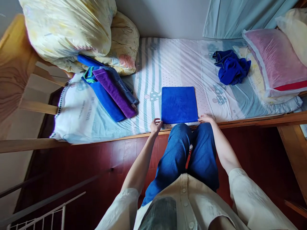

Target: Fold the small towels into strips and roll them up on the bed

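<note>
Folded blue towel [179, 104] lies flat as a neat square on the bed [172, 60], at the near edge of the mattress, straight ahead of the person's knees. Left hand [155, 125] sits at the towel's near left corner, its fingers [157, 120] curled loosely and the tips just touching or nearly touching the cloth edge; whether they pinch it cannot be told. Right hand [205, 118] rests at the near right corner, fingers laid flat and spread on the sheet against the towel's edge, not closed around anything. So the towel lies between the two hands and a little beyond them.

Counting the cloths: one folded blue square in front, one crumpled dark blue cloth [230, 67] well apart to the right near the pillows, and one stack of folded cloths [110, 92] to the left, in which a purple piece lies on top of blue ones; how many are in that stack cannot be told. One pink pillow [275, 60] lies at the right end of the bed, with a cream one behind it. One bundled yellow quilt [69, 28] is heaped at the left end, above the stack.
</note>
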`<state>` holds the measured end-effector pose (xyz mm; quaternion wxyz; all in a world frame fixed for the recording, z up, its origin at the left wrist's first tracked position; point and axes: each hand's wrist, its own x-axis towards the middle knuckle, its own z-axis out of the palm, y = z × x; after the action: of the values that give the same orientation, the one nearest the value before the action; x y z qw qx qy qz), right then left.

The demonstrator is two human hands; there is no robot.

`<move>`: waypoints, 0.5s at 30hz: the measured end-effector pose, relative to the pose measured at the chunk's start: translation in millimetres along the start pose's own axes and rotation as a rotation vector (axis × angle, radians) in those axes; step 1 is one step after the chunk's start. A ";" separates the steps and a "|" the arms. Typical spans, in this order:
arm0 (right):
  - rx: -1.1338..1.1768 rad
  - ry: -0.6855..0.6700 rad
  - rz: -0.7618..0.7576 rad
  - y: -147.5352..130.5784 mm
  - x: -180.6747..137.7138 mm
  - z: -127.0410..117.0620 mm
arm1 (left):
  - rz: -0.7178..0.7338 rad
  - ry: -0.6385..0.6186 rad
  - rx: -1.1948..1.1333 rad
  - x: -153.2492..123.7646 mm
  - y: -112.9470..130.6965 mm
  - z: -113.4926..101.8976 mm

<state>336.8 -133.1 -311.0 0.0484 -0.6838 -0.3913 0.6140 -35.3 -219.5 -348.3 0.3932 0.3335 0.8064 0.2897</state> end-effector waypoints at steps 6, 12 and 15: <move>-0.138 -0.049 -0.090 1.6 -4.6 -10.4 | 0.192 -0.030 -0.006 1.7 2.3 -7.2; -0.187 0.042 -0.265 3.7 -2.9 -4.8 | 0.244 -0.140 -0.091 10.1 2.3 -9.1; -0.150 0.098 -0.336 4.7 3.6 1.8 | 0.265 -0.177 -0.112 15.1 1.6 -9.8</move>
<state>337.2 -135.0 -316.9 0.1180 -0.6394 -0.5421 0.5324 -50.0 -209.0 -348.7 0.4389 0.4389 0.7001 0.3529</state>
